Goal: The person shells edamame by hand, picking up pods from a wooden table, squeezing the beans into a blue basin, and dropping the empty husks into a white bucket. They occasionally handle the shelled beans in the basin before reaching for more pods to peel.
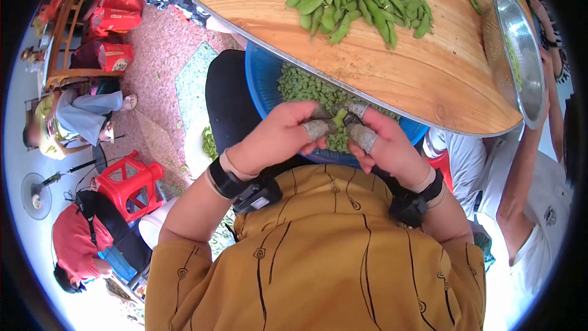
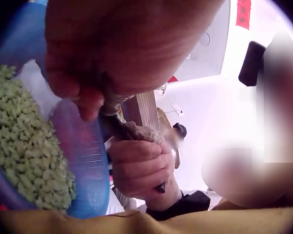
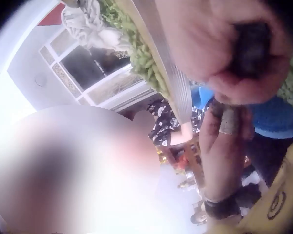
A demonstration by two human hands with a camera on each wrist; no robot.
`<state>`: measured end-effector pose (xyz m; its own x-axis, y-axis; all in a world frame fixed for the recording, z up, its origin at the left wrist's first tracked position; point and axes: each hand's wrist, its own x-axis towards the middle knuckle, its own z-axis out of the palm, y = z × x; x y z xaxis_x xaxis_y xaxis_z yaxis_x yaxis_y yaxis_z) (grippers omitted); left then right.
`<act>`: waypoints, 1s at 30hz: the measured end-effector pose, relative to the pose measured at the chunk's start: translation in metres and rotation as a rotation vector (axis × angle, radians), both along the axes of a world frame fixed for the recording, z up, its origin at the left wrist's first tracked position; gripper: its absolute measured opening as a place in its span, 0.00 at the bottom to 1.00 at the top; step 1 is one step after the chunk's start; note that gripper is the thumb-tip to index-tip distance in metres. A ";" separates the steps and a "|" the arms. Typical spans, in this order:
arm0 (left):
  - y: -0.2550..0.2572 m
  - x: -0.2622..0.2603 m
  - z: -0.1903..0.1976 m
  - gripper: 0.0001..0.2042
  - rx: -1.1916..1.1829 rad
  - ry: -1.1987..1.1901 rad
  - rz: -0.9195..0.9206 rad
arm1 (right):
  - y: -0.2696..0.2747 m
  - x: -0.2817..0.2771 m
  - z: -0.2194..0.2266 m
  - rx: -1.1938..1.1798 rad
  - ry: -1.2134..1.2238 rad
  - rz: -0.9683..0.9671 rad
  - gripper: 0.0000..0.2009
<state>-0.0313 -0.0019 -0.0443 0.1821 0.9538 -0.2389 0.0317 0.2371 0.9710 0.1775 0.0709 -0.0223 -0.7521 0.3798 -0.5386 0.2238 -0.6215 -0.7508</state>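
Observation:
My left hand [image 1: 269,138] pinches a green bean pod [image 1: 339,116] between thumb and fingers, over a blue basket [image 1: 252,79] of shelled green beans [image 1: 306,87]. Close against it, my right hand [image 1: 392,141] has its fingers curled round a slim dark tool [image 2: 160,187]; its end shows below that fist in the left wrist view, and a dark part [image 3: 252,51] fills the palm in the right wrist view. What kind of tool it is I cannot tell. Greyish tape [image 1: 365,138] wraps the thumb and finger ends.
A wooden board [image 1: 392,86] juts over the basket's far side, bearing a heap of unshelled pods [image 1: 361,0]. At its right, someone's hand holds a tilted metal colander [image 1: 508,55]. Other people sit at left near a red stool [image 1: 128,184] and red bags [image 1: 116,15].

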 end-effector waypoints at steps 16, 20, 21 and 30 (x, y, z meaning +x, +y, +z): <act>0.005 0.006 -0.010 0.08 0.211 0.644 -0.138 | 0.004 -0.004 -0.013 -0.030 -0.207 0.074 0.11; 0.002 0.018 -0.003 0.10 0.448 1.025 -0.138 | 0.001 -0.008 -0.009 0.034 -0.231 0.066 0.13; 0.001 0.019 -0.006 0.10 0.447 1.027 -0.139 | 0.000 -0.008 -0.008 0.065 -0.242 0.054 0.14; -0.001 0.002 -0.011 0.08 -0.568 -0.681 0.072 | 0.009 0.014 -0.012 -0.158 -0.013 0.013 0.13</act>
<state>-0.0295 -0.0033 -0.0554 0.4017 0.7387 -0.5413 -0.5428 0.6681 0.5089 0.1911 0.0798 -0.0342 -0.7492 0.2797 -0.6003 0.2415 -0.7287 -0.6409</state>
